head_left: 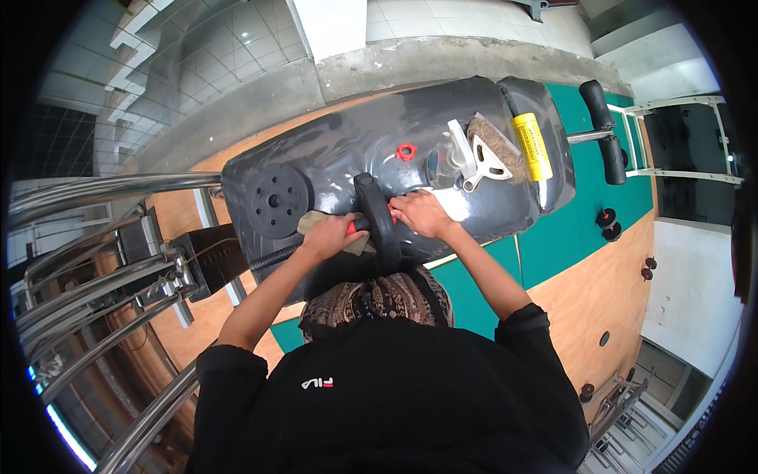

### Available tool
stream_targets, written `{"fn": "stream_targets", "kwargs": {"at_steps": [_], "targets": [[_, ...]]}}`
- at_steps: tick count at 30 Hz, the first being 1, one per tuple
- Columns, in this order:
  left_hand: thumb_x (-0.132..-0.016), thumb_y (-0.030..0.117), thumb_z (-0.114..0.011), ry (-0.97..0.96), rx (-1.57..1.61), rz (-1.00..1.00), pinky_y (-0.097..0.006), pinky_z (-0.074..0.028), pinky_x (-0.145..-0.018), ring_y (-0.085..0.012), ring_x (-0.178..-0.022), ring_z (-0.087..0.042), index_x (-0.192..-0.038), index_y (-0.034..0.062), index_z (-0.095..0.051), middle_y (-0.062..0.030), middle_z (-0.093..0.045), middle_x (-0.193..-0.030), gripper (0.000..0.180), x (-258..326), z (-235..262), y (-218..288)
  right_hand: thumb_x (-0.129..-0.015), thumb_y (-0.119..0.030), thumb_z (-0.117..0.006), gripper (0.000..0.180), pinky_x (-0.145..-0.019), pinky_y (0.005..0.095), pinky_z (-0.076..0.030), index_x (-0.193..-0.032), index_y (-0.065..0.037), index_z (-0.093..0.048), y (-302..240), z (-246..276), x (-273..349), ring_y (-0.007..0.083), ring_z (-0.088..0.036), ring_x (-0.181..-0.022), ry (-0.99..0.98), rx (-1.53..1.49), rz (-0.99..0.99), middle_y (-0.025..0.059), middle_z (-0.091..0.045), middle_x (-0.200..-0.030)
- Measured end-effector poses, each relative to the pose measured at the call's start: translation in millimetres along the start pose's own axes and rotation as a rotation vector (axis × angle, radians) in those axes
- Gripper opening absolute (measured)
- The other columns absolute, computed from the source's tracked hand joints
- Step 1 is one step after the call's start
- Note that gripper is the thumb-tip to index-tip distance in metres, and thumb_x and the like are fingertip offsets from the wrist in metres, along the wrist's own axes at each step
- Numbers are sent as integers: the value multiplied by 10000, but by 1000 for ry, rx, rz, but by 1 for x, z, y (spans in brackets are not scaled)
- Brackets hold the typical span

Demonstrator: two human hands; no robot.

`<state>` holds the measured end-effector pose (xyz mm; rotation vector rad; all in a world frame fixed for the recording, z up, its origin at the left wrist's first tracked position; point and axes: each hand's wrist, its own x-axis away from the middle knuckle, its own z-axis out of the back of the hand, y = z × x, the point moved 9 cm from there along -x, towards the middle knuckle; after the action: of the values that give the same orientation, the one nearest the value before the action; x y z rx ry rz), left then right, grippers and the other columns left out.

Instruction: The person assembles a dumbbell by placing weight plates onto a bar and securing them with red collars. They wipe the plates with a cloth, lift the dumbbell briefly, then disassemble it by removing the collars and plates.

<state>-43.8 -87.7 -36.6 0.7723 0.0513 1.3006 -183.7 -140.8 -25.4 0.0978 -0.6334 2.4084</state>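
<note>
Two hands work close together at the near edge of a dark padded bench (339, 150), on a dumbbell whose black weight plate (379, 221) stands on edge between them. The left hand (330, 235) is closed around the red-sleeved bar (353, 227) with a tan cloth (316, 223) bunched under its fingers; the right hand (421, 213) lies curled against the plate's far face, though whether it truly grips I cannot tell. Cast plate and steel bar look heavy and rigid, and smooth enough to slip, so the bar beside the plate is probably the surest place to hold, with the cloth adding friction. Farther left a second black plate (275, 199) lies flat on the bench. Beyond the hands sit a small red star-shaped collar nut (405, 151), a clear spray bottle with a white trigger (459, 154) and a wire brush (496, 152). A yellow rectangular label (533, 146) runs lengthwise along the bench's far end.
</note>
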Motion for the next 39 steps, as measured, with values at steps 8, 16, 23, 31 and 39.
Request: {"fn": "stream_targets", "kwargs": {"at_steps": [8,16,23,31,39], "targets": [[-841,530,-554,2,17,31,-452,-498,-686,-377,-767,-636,-1123,43,-592,-216,-651,-797,564,0,-6,-1,-964,-371,-373,315,-841,411,-394,-981,-119,-561,6,-3,-3,253,-594,-932,-26,-30,-27,74,-627,-914],[-848,481,-577,-58,171,-30,-459,-473,-709,-418,-767,-615,-1078,4,-613,-267,-618,-752,531,-1,0,-9,-939,-395,-431,361,-847,395,-371,-1048,-74,-556,-16,17,6,239,-536,-981,134,79,157,79,-577,-988],[-846,472,-569,-94,187,-3,-460,-463,-707,-429,-760,-605,-1051,16,-618,-276,-609,-745,502,-4,0,-14,-877,-384,-543,318,-821,360,-380,-1040,-113,-572,-19,10,6,213,-522,-913,213,276,107,52,-536,-913],[-843,395,-582,-25,167,13,-460,-461,-708,-410,-755,-611,-1078,48,-617,-269,-615,-766,421,-2,1,-22,-889,-385,-521,310,-806,366,-381,-1011,-103,-560,-23,13,0,215,-526,-918,207,238,93,53,-538,-922],[-851,499,-557,-70,179,-10,-453,-471,-748,-396,-830,-618,-1117,19,-600,-248,-637,-816,550,5,-2,-12,-938,-382,-439,313,-808,399,-371,-938,-97,-567,-21,19,-2,231,-567,-910,140,57,-39,62,-605,-903]]}}
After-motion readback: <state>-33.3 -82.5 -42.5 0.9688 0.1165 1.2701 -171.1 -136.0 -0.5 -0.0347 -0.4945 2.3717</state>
